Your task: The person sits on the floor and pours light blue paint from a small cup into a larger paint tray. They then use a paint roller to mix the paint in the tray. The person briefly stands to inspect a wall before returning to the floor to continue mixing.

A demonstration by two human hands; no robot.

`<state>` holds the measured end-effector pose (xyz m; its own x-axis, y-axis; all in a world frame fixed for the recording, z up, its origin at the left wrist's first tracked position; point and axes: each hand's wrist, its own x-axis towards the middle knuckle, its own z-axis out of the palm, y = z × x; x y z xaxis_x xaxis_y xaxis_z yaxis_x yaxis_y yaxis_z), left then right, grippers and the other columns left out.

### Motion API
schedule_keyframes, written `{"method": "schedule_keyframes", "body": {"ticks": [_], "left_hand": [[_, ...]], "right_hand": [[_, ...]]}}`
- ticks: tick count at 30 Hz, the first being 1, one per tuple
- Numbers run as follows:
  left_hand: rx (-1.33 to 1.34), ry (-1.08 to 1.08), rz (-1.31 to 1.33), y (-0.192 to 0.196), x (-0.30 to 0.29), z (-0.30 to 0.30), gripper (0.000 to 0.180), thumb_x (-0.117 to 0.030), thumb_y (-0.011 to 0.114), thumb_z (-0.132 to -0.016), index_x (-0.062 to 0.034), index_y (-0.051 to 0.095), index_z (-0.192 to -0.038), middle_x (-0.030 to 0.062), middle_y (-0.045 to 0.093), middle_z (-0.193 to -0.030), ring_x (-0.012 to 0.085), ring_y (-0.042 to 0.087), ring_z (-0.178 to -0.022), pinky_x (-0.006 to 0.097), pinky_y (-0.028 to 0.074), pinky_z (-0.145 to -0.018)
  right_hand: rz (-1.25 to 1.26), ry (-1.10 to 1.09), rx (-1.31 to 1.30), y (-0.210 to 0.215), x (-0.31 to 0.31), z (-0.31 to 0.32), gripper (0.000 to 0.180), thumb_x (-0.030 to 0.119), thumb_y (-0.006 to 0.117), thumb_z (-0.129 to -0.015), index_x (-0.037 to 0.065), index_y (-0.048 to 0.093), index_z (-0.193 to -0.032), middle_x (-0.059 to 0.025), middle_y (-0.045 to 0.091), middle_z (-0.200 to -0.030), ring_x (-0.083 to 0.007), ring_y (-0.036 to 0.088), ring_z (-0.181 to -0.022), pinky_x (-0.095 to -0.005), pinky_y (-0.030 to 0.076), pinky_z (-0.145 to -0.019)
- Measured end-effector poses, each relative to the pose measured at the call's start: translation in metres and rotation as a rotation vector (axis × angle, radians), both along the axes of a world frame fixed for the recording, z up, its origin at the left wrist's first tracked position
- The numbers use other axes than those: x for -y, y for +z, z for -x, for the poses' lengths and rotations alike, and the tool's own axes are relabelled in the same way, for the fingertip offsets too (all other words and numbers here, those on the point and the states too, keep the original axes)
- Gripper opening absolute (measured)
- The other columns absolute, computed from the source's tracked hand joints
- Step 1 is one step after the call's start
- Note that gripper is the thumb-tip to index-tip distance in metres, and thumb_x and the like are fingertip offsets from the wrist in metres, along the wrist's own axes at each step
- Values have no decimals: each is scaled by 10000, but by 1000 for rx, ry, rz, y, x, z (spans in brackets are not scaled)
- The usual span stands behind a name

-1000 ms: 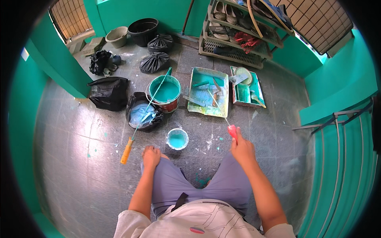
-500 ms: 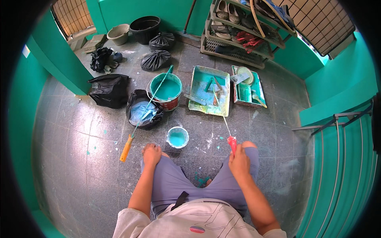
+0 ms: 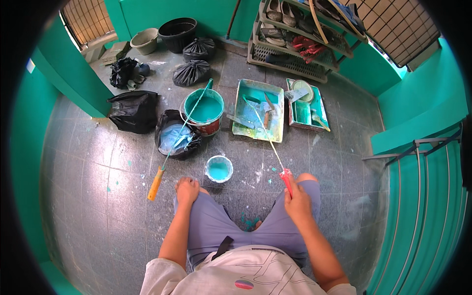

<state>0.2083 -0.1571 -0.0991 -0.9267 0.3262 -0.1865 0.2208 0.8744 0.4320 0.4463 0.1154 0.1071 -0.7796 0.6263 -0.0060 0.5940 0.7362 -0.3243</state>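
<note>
My right hand, above my right knee, is wrapped round the red handle of a small paint roller. The roller's thin rod leans forward and left over a paint-stained tray, its head at the turquoise paint in the tray's far part. A scraper and a tool with a brown handle lie in the same tray. My left hand rests on my left knee with nothing in it, fingers laid over the knee. In front of it stands a small tub of turquoise paint.
A paint bucket carries a yellow-handled roller. Beside it sits a black bag holding blue plastic. A smaller tray with a lid and brush is at the right. Further back are a shoe rack and a black tub.
The red-handled roller has swung left in the tray; its head moved from near the middle to the far left part. My left hand stays on the knee.
</note>
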Motion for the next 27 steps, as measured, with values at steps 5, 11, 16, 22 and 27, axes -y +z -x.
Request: {"method": "schedule_keyframes", "body": {"ticks": [5,11,16,22,27], "left_hand": [[-48,-5,-26,2,0,-1,333,-314,617,-846,-14,698,-966,173,646,-1075,351,599,-1033,453,420,-947],[-23,-12,-34,5,-1,0,337,-323,612,-856,-17,698,-968,169,636,-1070,345,579,-1057,458,399,-970],[1,-28,-42,8,-1,0,335,-324,610,-862,-20,698,-972,168,631,-1070,342,572,-1066,457,387,-982],[17,-12,-60,2,3,-1,338,-323,614,-856,-18,695,-975,171,636,-1079,347,579,-1059,447,385,-985],[35,45,-137,-6,9,2,358,-325,617,-850,-8,688,-1001,194,636,-1093,361,586,-1059,440,413,-976]], "right_hand": [[-27,56,247,17,-3,1,484,212,558,-930,176,464,-1403,-205,652,-869,-414,639,-712,-528,504,-635],[-24,134,313,4,-7,29,508,239,500,-965,128,375,-1446,-192,655,-700,-384,654,-644,-491,509,-566],[-94,188,341,-2,-20,38,490,239,484,-975,86,380,-1429,-213,653,-685,-389,652,-629,-502,510,-563],[-35,163,329,-6,-16,16,504,225,504,-957,93,393,-1430,-182,665,-687,-370,655,-621,-486,511,-548],[-96,171,351,-6,-19,38,519,209,512,-947,83,386,-1435,-178,674,-708,-371,658,-626,-481,519,-560]]}}
